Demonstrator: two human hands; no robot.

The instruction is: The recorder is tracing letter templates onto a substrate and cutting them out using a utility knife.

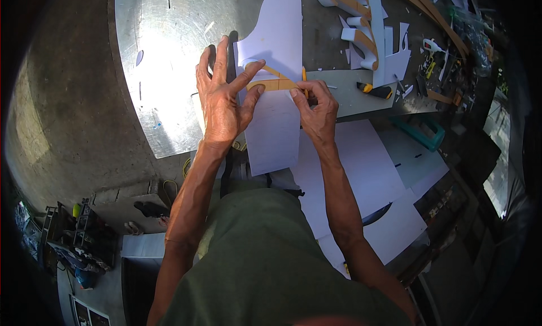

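Note:
A curved tan-faced piece with white sides (272, 85) lies on a long white sheet (274, 128) in front of me. My left hand (221, 103) is spread over its left end, with the thumb against its near edge and the index finger stretched beyond its far side. The other fingers reach onto the metal sheet. My right hand (319, 108) is closed in a pinch at the piece's right end, its thumb tip touching it. A slim yellow stick (304, 74) pokes out above these fingers; its lower part is mostly hidden by them.
A shiny metal sheet (169, 100) lies left. White-and-tan shaped pieces (361, 40) stand far right. A yellow-and-black utility knife (375, 91) rests on a grey panel, with a glue gun (432, 46) and scraps beyond. Nearer right are white sheets (355, 168) and a teal-handled tool (424, 135).

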